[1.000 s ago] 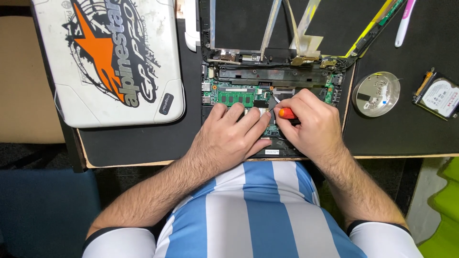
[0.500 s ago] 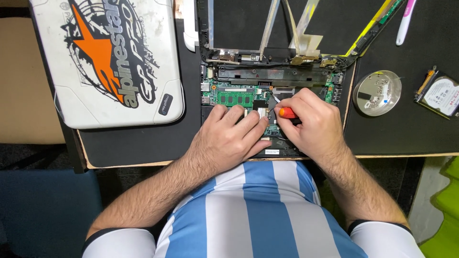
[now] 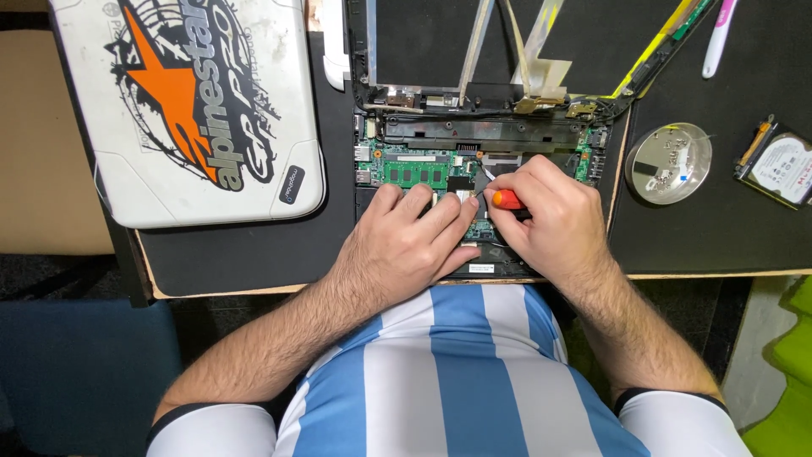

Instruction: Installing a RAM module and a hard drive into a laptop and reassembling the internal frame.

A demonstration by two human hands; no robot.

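1. The right hand is closed around a small screwdriver with an orange handle; its tip points down-left into the opened laptop base.
2. The left hand lies flat on the laptop base with fingers spread and holds nothing — its fingertips reach the green circuit board, just beside the screwdriver tip.
3. The laptop base sits at the near edge of the table, about mid-width, on a black mat; its hinged screen frame stretches toward the far edge.
4. Toward the far left corner lies a white laptop cover with an orange star sticker, well apart from both hands.
5. Right of the laptop base — a round metal dish holding small parts, and near the right edge a bare hard drive.
6. A white pen lies at the far right.
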